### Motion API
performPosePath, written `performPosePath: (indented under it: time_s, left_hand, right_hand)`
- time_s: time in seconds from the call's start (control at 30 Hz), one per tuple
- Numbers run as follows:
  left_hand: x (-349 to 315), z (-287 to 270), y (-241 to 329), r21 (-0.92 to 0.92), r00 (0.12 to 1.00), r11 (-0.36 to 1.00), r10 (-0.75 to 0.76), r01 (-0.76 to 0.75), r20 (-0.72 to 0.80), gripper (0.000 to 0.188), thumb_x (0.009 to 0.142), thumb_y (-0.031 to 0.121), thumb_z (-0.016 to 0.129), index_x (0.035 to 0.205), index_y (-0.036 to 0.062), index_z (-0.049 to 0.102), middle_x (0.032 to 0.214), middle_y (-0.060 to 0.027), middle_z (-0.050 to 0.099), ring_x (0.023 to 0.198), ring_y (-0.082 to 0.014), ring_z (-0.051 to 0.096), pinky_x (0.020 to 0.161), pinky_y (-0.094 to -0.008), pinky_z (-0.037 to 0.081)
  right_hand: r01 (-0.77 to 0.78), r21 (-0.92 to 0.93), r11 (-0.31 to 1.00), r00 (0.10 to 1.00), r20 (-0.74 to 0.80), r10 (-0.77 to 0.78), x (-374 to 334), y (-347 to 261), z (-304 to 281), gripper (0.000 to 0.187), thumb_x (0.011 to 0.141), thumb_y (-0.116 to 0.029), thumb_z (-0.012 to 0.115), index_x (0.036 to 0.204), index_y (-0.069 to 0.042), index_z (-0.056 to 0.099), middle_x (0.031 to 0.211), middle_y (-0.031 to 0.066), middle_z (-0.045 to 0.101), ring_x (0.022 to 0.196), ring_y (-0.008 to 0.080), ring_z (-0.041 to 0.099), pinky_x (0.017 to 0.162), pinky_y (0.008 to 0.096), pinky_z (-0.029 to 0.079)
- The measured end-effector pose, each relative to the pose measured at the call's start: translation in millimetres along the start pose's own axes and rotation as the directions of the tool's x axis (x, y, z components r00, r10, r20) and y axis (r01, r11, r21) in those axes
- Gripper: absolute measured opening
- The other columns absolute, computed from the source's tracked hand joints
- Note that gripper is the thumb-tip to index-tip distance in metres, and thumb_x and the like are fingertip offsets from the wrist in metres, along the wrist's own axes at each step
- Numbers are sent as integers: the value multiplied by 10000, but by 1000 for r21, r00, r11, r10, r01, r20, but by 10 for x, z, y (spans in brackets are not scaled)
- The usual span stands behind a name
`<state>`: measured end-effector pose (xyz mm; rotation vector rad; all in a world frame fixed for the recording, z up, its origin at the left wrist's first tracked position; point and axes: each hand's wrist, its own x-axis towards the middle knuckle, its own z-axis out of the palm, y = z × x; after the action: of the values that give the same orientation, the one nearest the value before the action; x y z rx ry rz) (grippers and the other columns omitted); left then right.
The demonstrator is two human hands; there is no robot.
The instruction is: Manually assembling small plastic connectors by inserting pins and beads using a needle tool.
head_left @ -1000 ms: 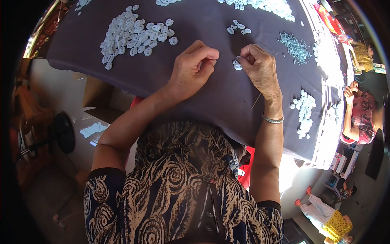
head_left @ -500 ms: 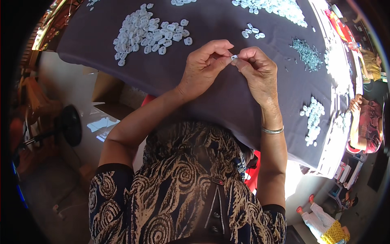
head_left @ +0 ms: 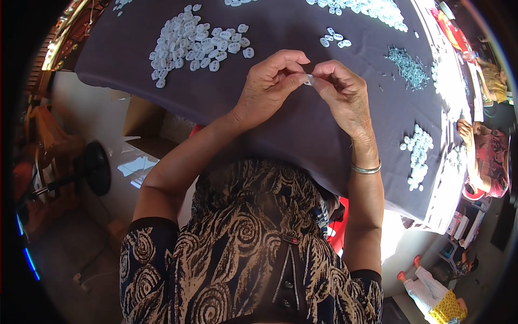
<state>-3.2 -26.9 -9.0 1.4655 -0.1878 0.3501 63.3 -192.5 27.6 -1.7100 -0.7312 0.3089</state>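
Note:
Between the fingertips of both hands, just over the dark tablecloth, is a small white plastic piece point(head_left: 308, 80). My left hand point(head_left: 274, 81) pinches it from one side with thumb and finger. From the other side my right hand point(head_left: 341, 92) pinches it too, so the fingers cover most of it. Beyond my left hand lies a heap of white oval plastic pieces with small dark holes point(head_left: 194, 43). A few similar pieces point(head_left: 334, 39) lie farther off, past my right hand. To the right is a pile of small silvery screws or pins point(head_left: 409, 69).
A dark tablecloth point(head_left: 302, 140) covers the table. Small white parts point(head_left: 417, 156) lie near its right edge, and a larger white heap point(head_left: 372, 11) at the far side. An open cardboard box point(head_left: 143, 121) stands below the left edge. Another person point(head_left: 488, 159) sits at the right.
The small white piece has turned a little and is more covered by my fingers. Both hands stay nearly in place. The person at the right has moved a hand.

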Motion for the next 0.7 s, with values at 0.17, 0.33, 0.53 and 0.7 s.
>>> performPosePath:
  time_s: [0.17,0.33,0.53,0.7]
  left_hand:
    - [31,14,90,145,996,989,30,-42,84,331,890,-4,603,1206,31,509,854,4,590,771,-42,548,688,-187,456]
    - [43,-26,69,207,991,977,22,-49,133,357,888,2,607,1226,40,498,847,10,590,763,-42,550,683,-185,454]
    - [15,7,116,25,997,999,-42,40,66,373,877,-32,601,1226,54,503,889,6,584,810,-46,553,704,-193,474]
    - [-5,54,60,-72,1000,997,-19,19,-2,371,869,-36,607,1214,63,511,936,6,577,854,-61,558,728,-215,493]
  right_hand:
    - [-72,-163,984,996,38,79,-13,4,-60,53,828,41,589,830,-4,616,722,-27,598,700,34,541,635,193,442]
    - [-129,-109,986,989,61,136,-3,16,-61,63,793,46,580,808,-4,615,710,-31,592,674,33,522,611,190,425]
    - [-145,13,989,989,-2,145,-9,-45,-7,83,780,49,561,771,-15,613,683,-25,586,607,14,464,532,178,362]
    - [-141,185,972,986,-60,155,-8,-91,39,59,760,29,590,741,-19,619,646,-40,570,610,22,471,549,193,390]
